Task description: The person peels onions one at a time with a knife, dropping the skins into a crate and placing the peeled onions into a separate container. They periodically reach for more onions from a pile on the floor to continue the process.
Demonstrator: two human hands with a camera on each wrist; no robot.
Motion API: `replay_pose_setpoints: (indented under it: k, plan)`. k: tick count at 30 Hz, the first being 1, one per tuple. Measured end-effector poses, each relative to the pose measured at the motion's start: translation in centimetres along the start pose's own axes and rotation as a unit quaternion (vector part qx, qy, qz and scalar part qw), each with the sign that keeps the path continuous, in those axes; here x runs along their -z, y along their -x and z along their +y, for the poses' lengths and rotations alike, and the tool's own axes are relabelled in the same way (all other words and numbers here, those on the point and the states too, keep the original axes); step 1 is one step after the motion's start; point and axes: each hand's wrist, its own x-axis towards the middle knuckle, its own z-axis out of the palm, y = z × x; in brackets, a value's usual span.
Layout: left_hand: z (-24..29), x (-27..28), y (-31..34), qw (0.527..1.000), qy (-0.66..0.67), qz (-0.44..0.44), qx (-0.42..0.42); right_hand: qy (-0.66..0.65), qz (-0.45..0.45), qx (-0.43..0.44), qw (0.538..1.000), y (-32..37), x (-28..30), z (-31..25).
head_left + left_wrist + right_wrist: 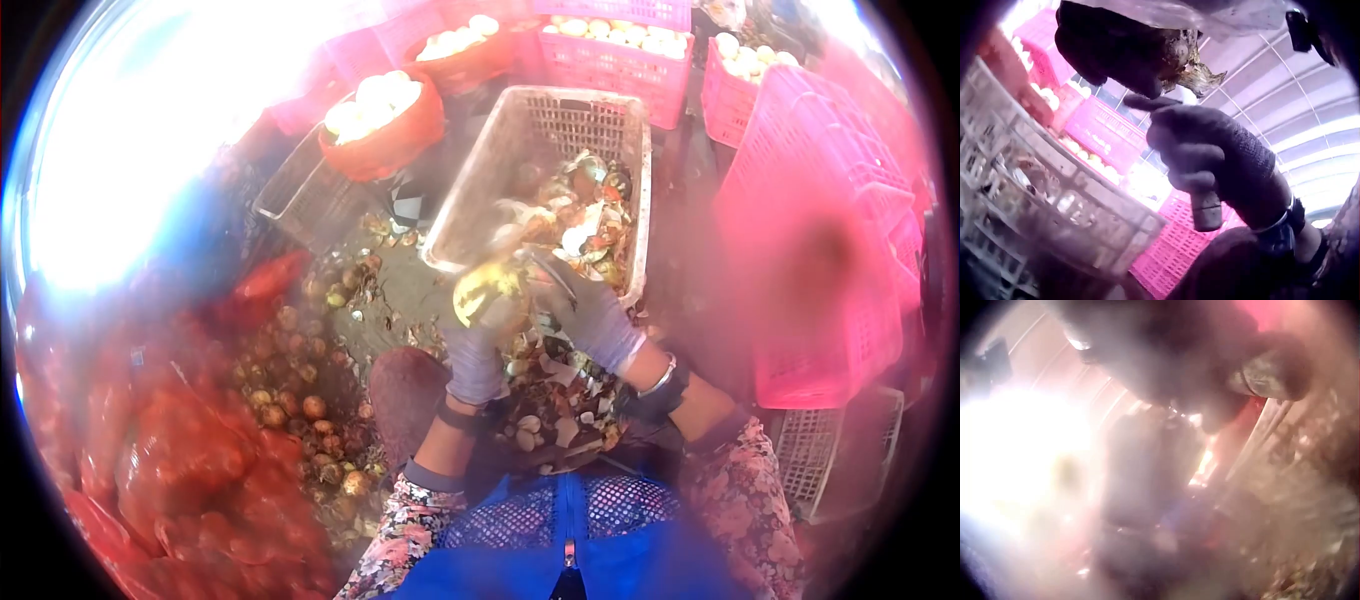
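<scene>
Blue garment (pixel 470 565) with mesh panels, nearest the head camera, is worn by the person whose hands are shown at work. Beyond it, a yellowish bulb (pixel 490 288), apparently an onion, is held at the near end of a pale crate (pixel 570 112), inside which peelings (pixel 590 225) are scattered. The step in hand is judged to be trimming or peeling, as dry skin is seen hanging from the bulb in the left wrist view. For the next move, the bulb would need to be kept steady while the loose skin is cut or pulled away. The bulb is gripped by the gloved left hand (pixel 477 352), its fingers curled round the side. By the right hand (pixel 600 325), a short-handled tool (pixel 1207 215) is clasped, the handle projecting below the fist; whether the bulb is touched by its working end cannot be told.
</scene>
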Motion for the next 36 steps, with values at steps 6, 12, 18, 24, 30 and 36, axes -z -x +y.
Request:
replay_pose_setpoints:
  k: [6,12,18,24,30,36]
  plan:
    - [0.4,-1.6,-0.1,0.978,-0.127,0.069,-0.149,-0.059,0.143,0.067,0.986,0.1,0.5,1.4]
    - [-0.1,-0.9,-0.8,0.923,-0.273,0.055,-0.266,-0.041,0.086,0.139,0.986,1.0,-0.3,-0.5]
    - [-0.7,-0.4,-1.2,0.859,-0.375,0.061,-0.343,-0.053,0.077,0.153,0.984,1.2,-0.9,-0.2]
    - [-0.2,-0.5,-1.1,0.862,-0.367,0.058,-0.345,-0.101,0.029,0.11,0.988,1.6,0.7,-2.0]
    - [-0.4,-0.2,-1.3,0.862,-0.361,0.049,-0.352,-0.06,0.003,0.125,0.99,1.2,0.2,-1.2]
    - [0.1,-0.2,-1.0,0.803,-0.446,0.042,-0.392,-0.192,-0.035,0.094,0.976,1.5,0.6,-1.6]
